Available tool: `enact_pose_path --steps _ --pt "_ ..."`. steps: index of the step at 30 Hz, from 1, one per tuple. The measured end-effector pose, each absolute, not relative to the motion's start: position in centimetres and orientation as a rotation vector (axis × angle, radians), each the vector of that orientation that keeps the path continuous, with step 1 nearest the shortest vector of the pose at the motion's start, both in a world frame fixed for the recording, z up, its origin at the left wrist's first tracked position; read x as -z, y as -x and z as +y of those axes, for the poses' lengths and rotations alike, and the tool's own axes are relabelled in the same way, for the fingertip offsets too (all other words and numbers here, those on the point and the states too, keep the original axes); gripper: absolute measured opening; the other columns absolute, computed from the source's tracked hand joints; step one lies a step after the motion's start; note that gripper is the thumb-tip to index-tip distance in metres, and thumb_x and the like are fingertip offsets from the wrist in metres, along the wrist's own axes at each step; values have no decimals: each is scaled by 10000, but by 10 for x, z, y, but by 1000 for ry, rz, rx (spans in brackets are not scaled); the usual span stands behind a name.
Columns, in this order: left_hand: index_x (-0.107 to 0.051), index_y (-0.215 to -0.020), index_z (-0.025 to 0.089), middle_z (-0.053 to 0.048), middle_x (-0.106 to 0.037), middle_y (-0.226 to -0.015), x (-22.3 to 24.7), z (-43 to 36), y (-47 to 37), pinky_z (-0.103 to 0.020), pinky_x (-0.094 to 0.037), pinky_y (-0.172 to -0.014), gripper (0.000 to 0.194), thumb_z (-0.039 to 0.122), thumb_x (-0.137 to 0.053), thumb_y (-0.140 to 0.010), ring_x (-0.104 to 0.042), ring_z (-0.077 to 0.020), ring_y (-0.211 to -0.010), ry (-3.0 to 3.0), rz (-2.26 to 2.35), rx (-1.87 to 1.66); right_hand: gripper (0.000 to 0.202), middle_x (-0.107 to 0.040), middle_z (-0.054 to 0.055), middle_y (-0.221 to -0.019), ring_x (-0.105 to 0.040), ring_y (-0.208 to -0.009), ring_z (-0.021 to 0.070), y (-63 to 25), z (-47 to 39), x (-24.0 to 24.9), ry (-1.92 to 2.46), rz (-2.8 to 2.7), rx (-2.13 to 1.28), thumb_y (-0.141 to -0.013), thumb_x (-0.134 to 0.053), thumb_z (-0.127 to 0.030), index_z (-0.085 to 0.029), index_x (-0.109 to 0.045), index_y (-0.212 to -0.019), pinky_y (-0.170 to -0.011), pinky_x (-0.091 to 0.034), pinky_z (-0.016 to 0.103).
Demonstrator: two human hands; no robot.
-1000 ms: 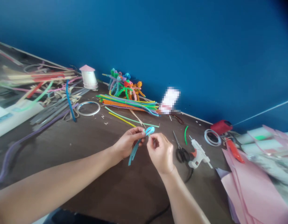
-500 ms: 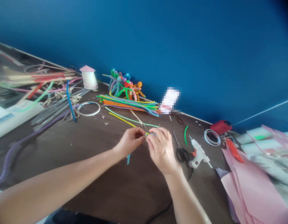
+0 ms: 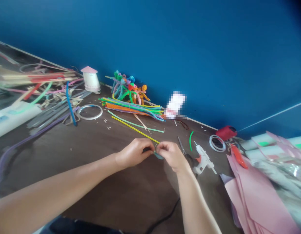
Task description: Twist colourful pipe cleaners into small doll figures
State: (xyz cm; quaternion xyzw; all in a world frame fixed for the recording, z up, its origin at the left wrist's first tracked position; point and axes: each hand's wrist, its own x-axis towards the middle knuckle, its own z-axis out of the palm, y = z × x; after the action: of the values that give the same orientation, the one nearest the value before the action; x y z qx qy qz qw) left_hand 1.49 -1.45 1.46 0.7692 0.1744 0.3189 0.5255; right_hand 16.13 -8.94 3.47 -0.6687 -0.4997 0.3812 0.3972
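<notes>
My left hand (image 3: pixel 135 152) and my right hand (image 3: pixel 173 155) meet over the dark table, fingertips pinched close together. Between them is a light blue pipe cleaner (image 3: pixel 158 156), mostly hidden by the fingers; a bit of pale green shows at the left fingertips. Just beyond lies a straight yellow pipe cleaner (image 3: pixel 133 128), its near end reaching the right fingers. A mint green pipe cleaner (image 3: pixel 134 123) curves behind it. To the right of my right hand are scissors (image 3: pixel 181 145), partly covered, a short green piece (image 3: pixel 190 140) and a white glue gun (image 3: pixel 204 159).
Against the blue wall stand several pipe cleaner figures (image 3: pixel 130 88) behind a bundle of pipe cleaners (image 3: pixel 133 108). A white paper tower (image 3: pixel 90 79), a tape ring (image 3: pixel 100 113) and strips lie left. Pink sheets (image 3: pixel 257 191) and a red roll (image 3: pixel 225 133) lie right.
Both hands have come slightly lower and nearer to me. The blue end that hung below my left hand now shows between the two hands. The view has shifted a little.
</notes>
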Motion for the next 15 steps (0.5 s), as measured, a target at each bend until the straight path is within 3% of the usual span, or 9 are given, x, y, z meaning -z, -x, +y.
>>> enact_pose_path --steps 5,8,12,15 --pt "-667 -733 209 -77 -600 -718 -27 -14 -7 -248 -379 -653 146 151 -532 -726 -522 -166 -658 -1993 144 -621 57 -514 -47 -467 -428 -451 69 -167 -90 -39 1522 -1058 -1348 -572 -575 -137 -139 -581 -515 -476 -338 186" --pt "-672 -743 209 -99 -613 -749 -31 -16 -1 -278 -394 -709 125 139 -585 -687 -541 -187 -697 -1935 138 -616 51 -526 -35 -468 -426 -418 63 -164 -92 -42 1385 -948 -1518 -569 -588 -157 -135 -575 -525 -443 -332 182" --pt "-672 -721 206 -105 -627 -773 -28 -23 1 -308 -406 -759 143 116 -658 -611 -557 -206 -754 -1736 218 -711 78 -503 -19 -448 -440 -396 84 -157 -91 -42 1248 -869 -1660 -571 -563 -205 -138 -545 -534 -424 -348 208" --pt "-643 -693 185 -76 -601 -742 -22 -28 -6 -290 -422 -722 60 146 -641 -648 -545 -176 -730 -1585 368 -894 111 -399 -49 -392 -403 -388 93 -153 -87 -37 1152 -849 -1632 -586 -528 -249 -162 -500 -521 -461 -379 245"
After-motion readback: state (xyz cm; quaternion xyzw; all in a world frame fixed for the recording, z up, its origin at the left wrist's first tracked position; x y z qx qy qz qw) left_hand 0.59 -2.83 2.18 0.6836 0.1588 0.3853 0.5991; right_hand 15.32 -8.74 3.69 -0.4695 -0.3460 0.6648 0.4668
